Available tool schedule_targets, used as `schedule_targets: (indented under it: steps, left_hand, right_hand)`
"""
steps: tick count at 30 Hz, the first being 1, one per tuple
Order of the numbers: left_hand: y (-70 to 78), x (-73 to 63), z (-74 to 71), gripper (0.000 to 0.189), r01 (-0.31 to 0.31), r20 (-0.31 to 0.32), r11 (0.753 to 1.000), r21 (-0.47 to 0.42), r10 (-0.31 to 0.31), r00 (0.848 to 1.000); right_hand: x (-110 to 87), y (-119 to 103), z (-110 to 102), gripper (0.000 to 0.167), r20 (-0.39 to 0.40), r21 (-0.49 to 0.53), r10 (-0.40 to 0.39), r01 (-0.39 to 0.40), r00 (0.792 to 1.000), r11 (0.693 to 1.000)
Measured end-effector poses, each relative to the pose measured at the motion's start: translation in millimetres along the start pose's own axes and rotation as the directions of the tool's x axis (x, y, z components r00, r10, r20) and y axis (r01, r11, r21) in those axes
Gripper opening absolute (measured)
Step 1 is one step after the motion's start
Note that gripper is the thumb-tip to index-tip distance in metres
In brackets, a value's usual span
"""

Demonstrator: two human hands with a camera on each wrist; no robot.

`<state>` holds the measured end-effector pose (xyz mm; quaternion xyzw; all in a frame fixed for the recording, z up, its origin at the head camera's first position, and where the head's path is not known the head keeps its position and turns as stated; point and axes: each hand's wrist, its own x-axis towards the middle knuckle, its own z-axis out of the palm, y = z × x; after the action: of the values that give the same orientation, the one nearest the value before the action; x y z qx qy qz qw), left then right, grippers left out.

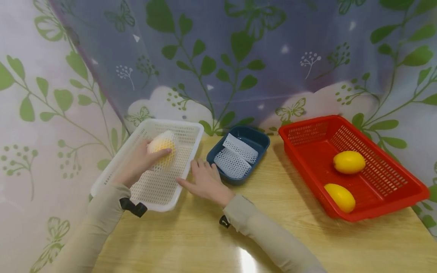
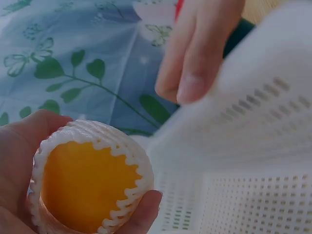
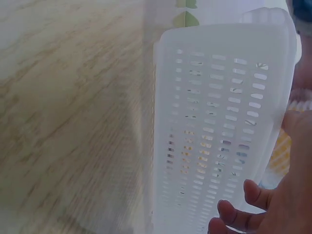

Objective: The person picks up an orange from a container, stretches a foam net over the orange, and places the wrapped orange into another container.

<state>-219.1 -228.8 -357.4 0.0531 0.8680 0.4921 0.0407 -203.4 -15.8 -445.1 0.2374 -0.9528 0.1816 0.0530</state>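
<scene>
My left hand [image 1: 141,159] grips a yellow fruit [image 2: 90,183] wrapped in a white foam net sleeve [image 1: 167,137], held over the white plastic basket [image 1: 157,189]. In the left wrist view, the fruit's bare yellow end shows through the sleeve's open mouth, with fingers and thumb on either side. At the basket's right rim is my right hand [image 1: 208,182], its fingers slightly bent and holding nothing. The right wrist view shows its fingertips close to the slotted outer wall of the white basket [image 3: 214,97].
A dark blue tray [image 1: 239,181] holds two white foam net sleeves [image 1: 235,163] just beyond my right hand. To the right, a red basket [image 1: 307,178] contains two yellow fruits [image 1: 349,162]. Patterned cloth [image 1: 218,57] hangs behind the wooden table [image 1: 205,235].
</scene>
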Motion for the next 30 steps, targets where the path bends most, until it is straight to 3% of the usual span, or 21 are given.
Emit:
schedule_targets:
  steps: [2, 5, 8, 11, 15, 18, 23, 27, 30]
  left_hand:
    - [-2.9, 10.2, -1.6, 0.066, -0.001, -0.005, 0.999, 0.053, 0.001, 1.000]
    - [-9.2, 25.1, -0.5, 0.079, 0.048, 0.007, 0.991, 0.123, -0.049, 0.999]
    - [-16.1, 37.4, 4.8, 0.094, 0.088, 0.013, 0.963, 0.253, -0.095, 0.995]
    - [-19.5, 46.3, 14.1, 0.102, 0.089, 0.022, 0.928, 0.363, -0.104, 0.994]
    - [-20.9, 53.7, 29.3, 0.112, 0.074, 0.036, 0.909, 0.411, -0.098, 0.995]
    - [-25.7, 59.9, 41.5, 0.114, 0.059, 0.037, 0.876, 0.479, -0.087, 0.996]
    - [-40.6, 69.4, 58.1, 0.109, 0.078, 0.025, 0.796, 0.601, -0.116, 0.993]
    - [-49.7, 75.4, 65.5, 0.106, 0.076, 0.042, 0.790, 0.609, -0.127, 0.991]
    - [-54.1, 79.3, 68.4, 0.106, 0.051, 0.049, 0.792, 0.609, -0.102, 0.994]
  right_hand:
    - [1.5, -1, 0, 0.072, -0.003, 0.000, -0.003, 0.003, 1.000, 1.000]
    - [2.7, -1, 1, 0.073, 0.004, -0.008, -0.002, 0.002, 1.000, 1.000]
    - [2.6, -2, 2, 0.073, 0.011, -0.018, -0.001, 0.001, 1.000, 1.000]
    - [1.3, -2, 2, 0.069, 0.010, -0.040, -0.006, 0.007, 1.000, 0.999]
    - [0.2, -4, 2, 0.064, -0.006, -0.082, -0.025, 0.024, 1.000, 0.996]
    - [0.9, -3, 3, 0.063, -0.011, -0.100, -0.029, 0.028, 1.000, 0.995]
    - [-0.1, -4, 2, 0.064, 0.004, -0.086, -0.023, 0.023, 1.000, 0.996]
    - [-0.9, -4, 2, 0.065, 0.005, -0.081, -0.018, 0.019, 1.000, 0.997]
    - [0.1, -3, 3, 0.063, -0.006, -0.078, -0.017, 0.017, 1.000, 0.997]
